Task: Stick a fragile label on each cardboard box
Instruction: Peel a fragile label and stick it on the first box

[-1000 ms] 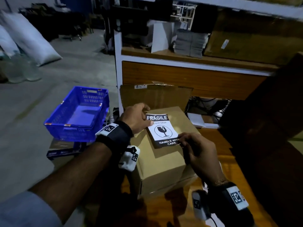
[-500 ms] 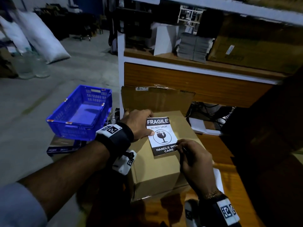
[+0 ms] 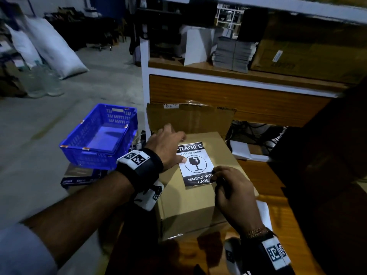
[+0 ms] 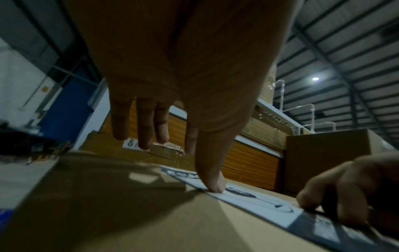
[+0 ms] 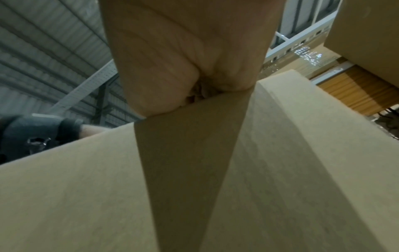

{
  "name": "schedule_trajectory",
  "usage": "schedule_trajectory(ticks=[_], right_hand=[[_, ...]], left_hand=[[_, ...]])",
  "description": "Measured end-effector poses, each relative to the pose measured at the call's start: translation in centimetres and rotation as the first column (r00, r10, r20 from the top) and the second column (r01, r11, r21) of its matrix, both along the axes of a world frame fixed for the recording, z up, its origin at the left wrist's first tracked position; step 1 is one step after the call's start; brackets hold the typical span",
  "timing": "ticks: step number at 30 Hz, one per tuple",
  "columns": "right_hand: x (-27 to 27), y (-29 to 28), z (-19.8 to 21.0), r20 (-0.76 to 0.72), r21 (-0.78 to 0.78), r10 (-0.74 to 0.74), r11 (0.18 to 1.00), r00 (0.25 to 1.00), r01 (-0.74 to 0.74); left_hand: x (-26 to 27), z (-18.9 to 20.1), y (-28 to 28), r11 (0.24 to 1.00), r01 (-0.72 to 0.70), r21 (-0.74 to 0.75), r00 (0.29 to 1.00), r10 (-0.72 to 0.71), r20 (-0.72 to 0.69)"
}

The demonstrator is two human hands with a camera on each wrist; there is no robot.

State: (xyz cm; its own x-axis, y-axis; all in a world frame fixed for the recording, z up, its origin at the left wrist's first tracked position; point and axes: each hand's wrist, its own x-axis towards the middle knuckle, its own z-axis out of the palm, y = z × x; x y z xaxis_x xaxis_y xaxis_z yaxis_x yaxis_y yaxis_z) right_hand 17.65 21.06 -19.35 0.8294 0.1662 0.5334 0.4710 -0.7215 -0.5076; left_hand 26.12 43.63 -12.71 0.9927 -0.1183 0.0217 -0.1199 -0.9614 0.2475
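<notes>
Since a second ago the fragile label (image 3: 195, 164) has come down flat onto the top of the cardboard box (image 3: 190, 203); its near edge was lifted then. Left hand (image 3: 165, 149) has slid toward the label's upper left, fingers spread and straight, thumb tip (image 4: 212, 185) pressing the label's left edge. Right hand (image 3: 231, 187) stays at the lower right corner, fingertips curled and pinching that corner.

Label looks thin, light and floppy, likely tacky underneath, so it may wrinkle or trap air; best held by the edges and smoothed outward from the thumb. Box looks stiff, closed, contents unseen; it sits on the wooden table (image 3: 264, 175) and probably takes pressing fine.

Blue crate (image 3: 101, 135) to the left shows nothing inside. Flattened carton (image 3: 188, 118) stands behind the box.
</notes>
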Motion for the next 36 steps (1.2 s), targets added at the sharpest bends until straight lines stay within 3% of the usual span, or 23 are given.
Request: schedule_trajectory(ticks=[3,8,14,20,27,30,36], right_hand=[[0.0,-0.1,-0.6,-0.009,-0.029,-0.008,1.000,1.000,0.008],[-0.4,0.1,-1.4,-0.030,-0.048,-0.063,0.997,0.998,0.061],[-0.6,-0.6,-1.8,-0.057,-0.053,-0.047,0.998,0.997,0.044],[-0.8,0.2,0.7,-0.051,-0.141,-0.075,0.988,0.996,0.067],[1.4,1.6,1.8,-0.239,-0.032,-0.139,0.990,0.961,0.135],[1.8,2.1,1.9,-0.258,-0.063,-0.150,0.988,0.954,0.138],[1.9,-0.1,2.1,-0.258,0.040,-0.111,0.991,0.960,0.125]], left_hand=[[-1.2,0.4,-0.4,0.987,0.117,0.112,0.993,-0.117,-0.004],[-2.4,0.4,-1.1,0.935,0.278,0.221,0.950,-0.234,-0.205],[-2.6,0.2,-0.7,0.935,0.278,0.221,0.931,-0.206,-0.303],[-2.6,-0.2,-0.2,0.945,0.256,0.206,0.923,-0.175,-0.343],[-2.2,-0.1,0.1,0.968,0.203,0.147,0.910,-0.131,-0.394],[-2.2,-0.1,-0.1,0.970,0.201,0.140,0.902,-0.128,-0.413],[-2.2,-0.4,0.2,0.974,0.203,0.102,0.898,-0.144,-0.415]])
